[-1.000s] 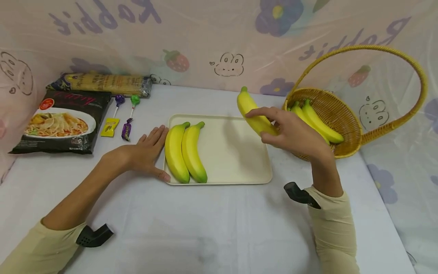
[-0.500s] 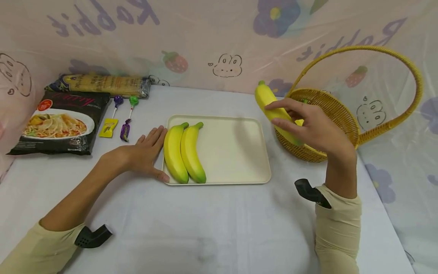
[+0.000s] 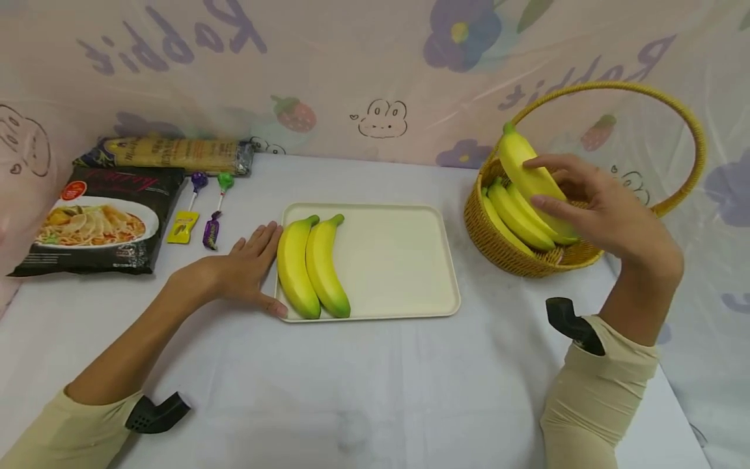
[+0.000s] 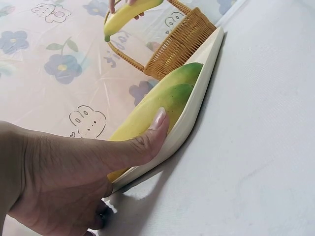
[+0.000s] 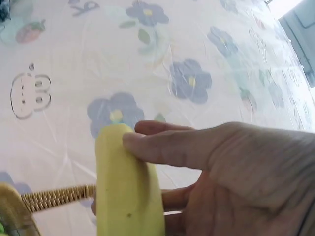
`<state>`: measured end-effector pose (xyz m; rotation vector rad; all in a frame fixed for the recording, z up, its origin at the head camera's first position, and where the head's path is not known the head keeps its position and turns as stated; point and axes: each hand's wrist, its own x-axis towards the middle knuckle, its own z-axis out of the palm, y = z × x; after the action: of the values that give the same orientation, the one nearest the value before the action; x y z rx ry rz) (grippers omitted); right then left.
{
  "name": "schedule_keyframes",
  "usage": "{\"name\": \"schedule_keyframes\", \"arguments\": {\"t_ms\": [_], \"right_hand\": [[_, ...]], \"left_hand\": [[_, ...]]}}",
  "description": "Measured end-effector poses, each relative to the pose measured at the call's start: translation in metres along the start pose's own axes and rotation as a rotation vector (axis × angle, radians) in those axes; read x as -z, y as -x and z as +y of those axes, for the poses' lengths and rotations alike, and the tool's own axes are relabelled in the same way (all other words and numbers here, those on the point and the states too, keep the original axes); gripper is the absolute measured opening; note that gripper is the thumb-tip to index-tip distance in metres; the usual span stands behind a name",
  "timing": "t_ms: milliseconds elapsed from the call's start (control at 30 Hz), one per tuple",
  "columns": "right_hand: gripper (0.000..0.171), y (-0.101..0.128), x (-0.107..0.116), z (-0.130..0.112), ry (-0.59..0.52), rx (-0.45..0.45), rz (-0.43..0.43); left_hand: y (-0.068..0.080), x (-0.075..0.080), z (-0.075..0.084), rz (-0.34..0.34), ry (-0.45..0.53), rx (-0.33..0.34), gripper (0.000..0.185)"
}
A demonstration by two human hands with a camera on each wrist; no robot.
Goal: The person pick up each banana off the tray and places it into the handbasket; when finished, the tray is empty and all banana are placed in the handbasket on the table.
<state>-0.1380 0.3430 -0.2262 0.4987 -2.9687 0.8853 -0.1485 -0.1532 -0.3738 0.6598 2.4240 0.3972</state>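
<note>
My right hand [image 3: 621, 208] pinches a yellow banana [image 3: 523, 161] between thumb and fingers over the wicker basket [image 3: 482, 236]. Several other bananas [image 3: 520, 218] lie in the basket, partly hidden by the hand. In the right wrist view, the thumb presses one side of the held banana [image 5: 123, 191]. A cream tray [image 3: 398, 260] bears two bananas side by side at its left end, a left one [image 3: 296, 268] and a right one [image 3: 324, 267]. Fingers extended, my left hand [image 3: 243, 267] rests at the tray's left edge, its thumb at the near corner.
Further left are a black noodle packet [image 3: 96, 218], a long pasta packet [image 3: 176, 154], a purple lollipop [image 3: 199, 181], a green lollipop [image 3: 224, 182], a yellow sweet [image 3: 183, 227] and a purple-wrapped sweet [image 3: 211, 231]. The basket's tall handle [image 3: 694, 130] arches at the right; a printed curtain [image 3: 340, 65] stands behind.
My right hand has carried the banana rightward from above the tray's right end to over the basket. The left hand has stayed by the tray, and the tray's two bananas lie as before.
</note>
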Motion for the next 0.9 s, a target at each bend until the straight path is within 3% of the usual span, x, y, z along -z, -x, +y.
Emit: {"name": "schedule_keyframes", "arguments": {"t_ms": [233,433,700,900], "right_hand": [[0.069,0.0,0.016,0.024,0.074,-0.16,-0.019],[0.08,-0.012,0.018,0.043,0.164,-0.313,-0.103],[0.074,-0.032,0.013,0.07,0.259,-0.384,-0.216],[0.068,-0.037,0.007,0.086,0.291,-0.417,-0.246]], "left_hand": [[-0.001,-0.006,-0.006,0.018,0.004,0.002,0.153],[0.003,-0.006,-0.004,0.018,0.029,0.005,0.152],[0.003,-0.004,-0.003,0.01,0.017,-0.005,0.15],[0.0,-0.004,-0.004,0.013,0.009,-0.013,0.15]]}}
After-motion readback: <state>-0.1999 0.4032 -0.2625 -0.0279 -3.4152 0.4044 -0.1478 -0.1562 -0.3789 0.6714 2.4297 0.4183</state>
